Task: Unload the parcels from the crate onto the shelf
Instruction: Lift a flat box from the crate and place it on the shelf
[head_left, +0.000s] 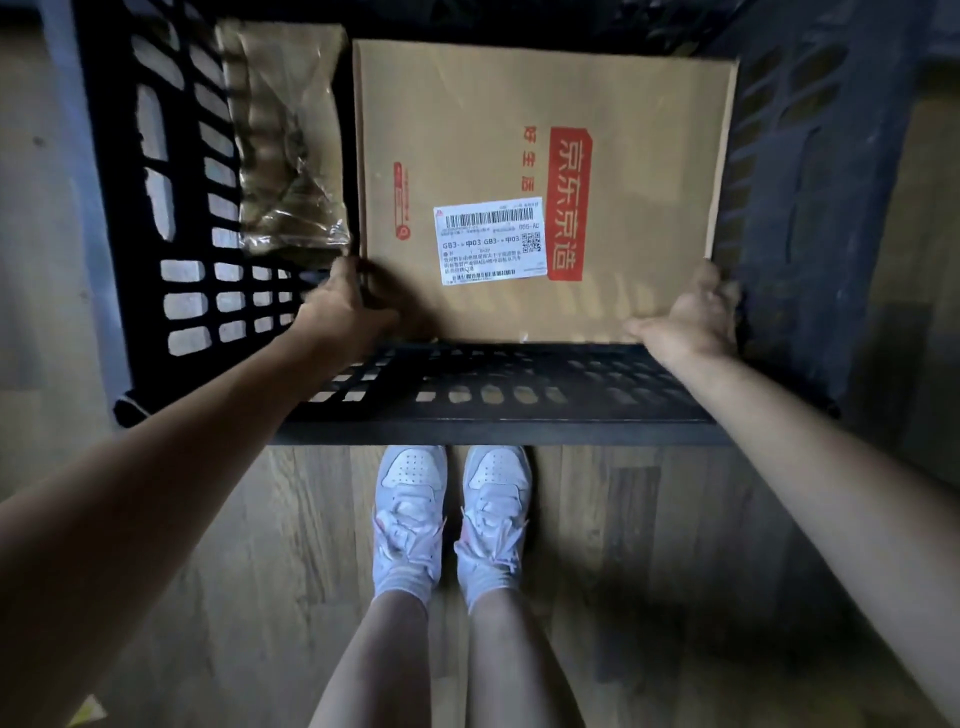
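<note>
While the cardboard parcel (540, 187) lies flat inside the black crate (519, 405), its near corners are gripped by the left hand (343, 306) and the right hand (685, 322), so an even, level lift with both sides raised together would be judged best to clear the near wall. The crate is set on a wooden floor (649, 545) in dim light, white shoes (452, 514) just before it. Farther left, a plastic-wrapped parcel (285, 140) is left beside the box; no shelf is seen.

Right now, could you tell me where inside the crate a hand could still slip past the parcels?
Bare crate floor shows at the near left corner, bordered by the plastic-wrapped parcel, the left hand and the crate walls. Crowded: the cardboard box runs to the right wall, where the right hand squeezes in.
</note>
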